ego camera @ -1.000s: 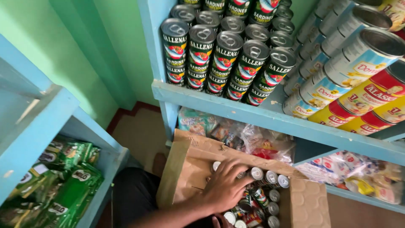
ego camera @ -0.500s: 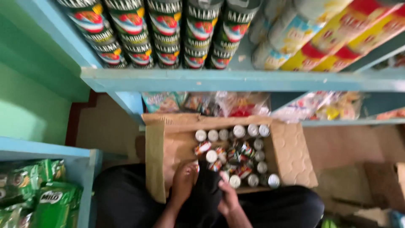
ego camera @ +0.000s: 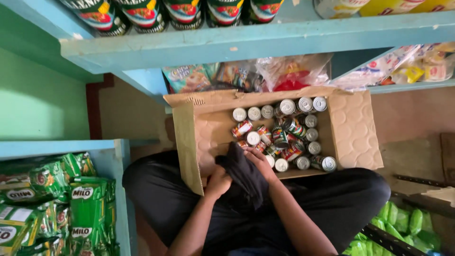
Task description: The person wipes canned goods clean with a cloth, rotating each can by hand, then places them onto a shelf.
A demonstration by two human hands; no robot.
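Observation:
An open cardboard box [ego camera: 350, 128] rests in front of my crossed legs and holds several small tins [ego camera: 284, 135], some upright, some lying on their sides. At the box's near edge I bunch a black cloth [ego camera: 242, 173] between both hands. My left hand [ego camera: 218, 182] grips its left side. My right hand [ego camera: 259, 161] closes over its top, right beside the nearest tins. Where the cloth ends is hidden by my dark clothing.
A blue shelf [ego camera: 246, 42] overhead carries rows of larger cans [ego camera: 142, 14]. Plastic snack bags [ego camera: 289, 71] lie on the shelf behind the box. Green packets [ego camera: 52, 199] fill a blue shelf at the left. More green packs [ego camera: 407, 227] lie at the lower right.
The view has tipped down and closer to the box. My hands have drawn back from among the tins to the near edge and closed on the black cloth.

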